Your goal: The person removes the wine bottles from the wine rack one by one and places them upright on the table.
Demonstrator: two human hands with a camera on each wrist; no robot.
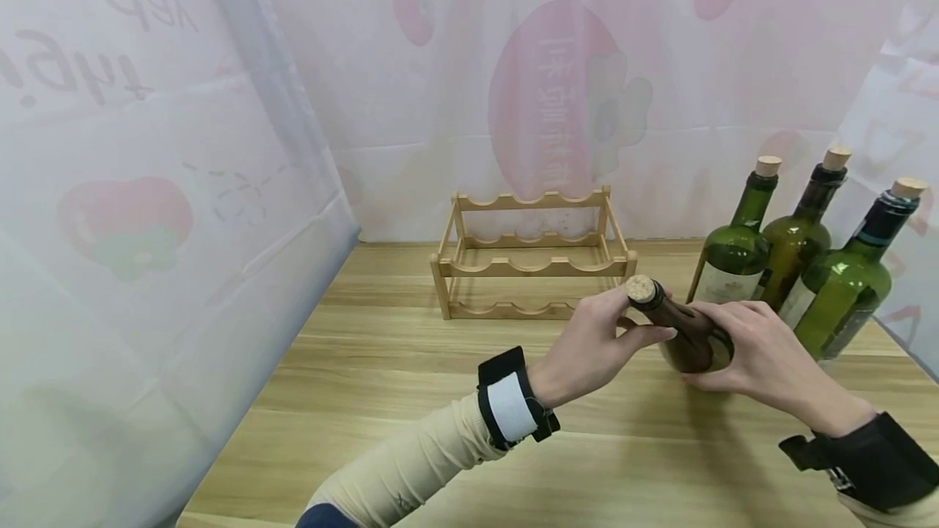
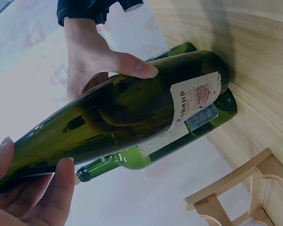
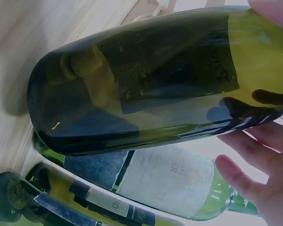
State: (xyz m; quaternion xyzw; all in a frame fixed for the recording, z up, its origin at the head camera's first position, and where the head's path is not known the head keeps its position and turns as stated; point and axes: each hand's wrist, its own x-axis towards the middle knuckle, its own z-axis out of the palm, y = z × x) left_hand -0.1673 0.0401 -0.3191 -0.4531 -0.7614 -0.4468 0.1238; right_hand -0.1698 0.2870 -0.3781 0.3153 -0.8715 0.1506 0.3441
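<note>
A corked dark green wine bottle (image 1: 689, 336) tilts toward me at the right of the table, held by both hands. My left hand (image 1: 597, 345) pinches its neck just below the cork, thumb and fingers on either side. Around the body, my right hand (image 1: 759, 357) grips with its thumb toward me. The left wrist view shows the bottle's pale label (image 2: 198, 99) low on the body, facing that camera. Close up in the right wrist view, the bottle (image 3: 132, 89) shows its base near the table; whether they touch, I cannot tell.
Three more corked bottles stand close together at the right: a green one (image 1: 737, 259), an olive one (image 1: 795, 243) and another green one (image 1: 847, 292). A wooden wine rack (image 1: 539, 269) stands at the back, before a printed white curtain (image 1: 440, 104).
</note>
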